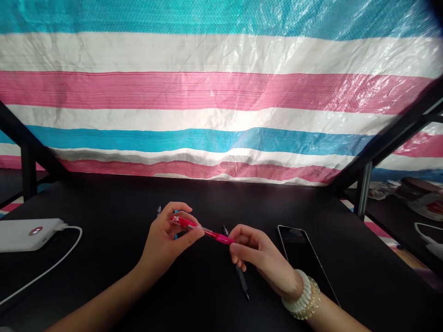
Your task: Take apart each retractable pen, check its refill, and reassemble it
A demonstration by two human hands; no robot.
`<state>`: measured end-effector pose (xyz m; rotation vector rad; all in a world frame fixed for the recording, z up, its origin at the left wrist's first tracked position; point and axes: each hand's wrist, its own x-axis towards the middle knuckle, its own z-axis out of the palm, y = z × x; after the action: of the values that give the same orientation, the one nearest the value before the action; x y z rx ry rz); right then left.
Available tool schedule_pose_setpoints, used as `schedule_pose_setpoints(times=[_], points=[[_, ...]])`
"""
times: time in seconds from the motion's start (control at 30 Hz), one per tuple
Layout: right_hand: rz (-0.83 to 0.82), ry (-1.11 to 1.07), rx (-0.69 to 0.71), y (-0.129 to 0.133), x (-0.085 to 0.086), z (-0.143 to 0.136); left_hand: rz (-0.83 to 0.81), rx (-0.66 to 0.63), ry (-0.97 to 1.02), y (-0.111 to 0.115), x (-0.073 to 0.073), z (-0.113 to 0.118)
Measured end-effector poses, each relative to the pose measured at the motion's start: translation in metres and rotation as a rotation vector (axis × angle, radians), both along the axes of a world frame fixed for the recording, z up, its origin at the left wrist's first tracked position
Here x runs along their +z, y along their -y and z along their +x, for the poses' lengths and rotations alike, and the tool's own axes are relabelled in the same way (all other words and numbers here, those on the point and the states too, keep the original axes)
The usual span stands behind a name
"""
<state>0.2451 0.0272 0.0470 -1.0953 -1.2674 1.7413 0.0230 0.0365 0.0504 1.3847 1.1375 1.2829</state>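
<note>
A red-pink pen with a clear section in its barrel is held in the air between both hands, tilted down to the right. My left hand pinches it at its left part with thumb and fingers. At the other end, my right hand grips the pink tip section between thumb and fingertips. Below the right hand a black pen lies on the black table, partly covered by the fingers. Behind the left hand, something blue and a small clear-dark tip peek out, mostly hidden.
A dark-screened phone lies beside my right hand. On the left sits a white power bank with a white cable. Black metal bars flank the table, and a striped plastic sheet hangs behind it.
</note>
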Motion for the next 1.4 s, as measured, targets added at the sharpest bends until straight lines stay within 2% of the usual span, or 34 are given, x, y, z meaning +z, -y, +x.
schedule_pose_setpoints(times=[0.33, 0.63, 1.07, 1.23, 1.4], points=[[0.013, 0.002, 0.034, 0.0, -0.001, 0.0, -0.077, 0.042, 0.161, -0.003, -0.002, -0.003], [0.002, -0.05, -0.003, 0.0, -0.002, 0.001, -0.157, 0.097, 0.361, -0.012, -0.004, -0.003], [-0.016, -0.139, -0.079, -0.001, -0.006, 0.002, -0.374, 0.07, 0.805, -0.019, -0.006, -0.003], [-0.05, -0.211, -0.09, -0.001, -0.008, 0.004, -0.498, 0.07, 0.928, -0.017, -0.003, 0.0], [-0.067, -0.227, -0.067, -0.002, -0.008, 0.004, -0.517, -0.005, 0.973, -0.015, -0.01, 0.002]])
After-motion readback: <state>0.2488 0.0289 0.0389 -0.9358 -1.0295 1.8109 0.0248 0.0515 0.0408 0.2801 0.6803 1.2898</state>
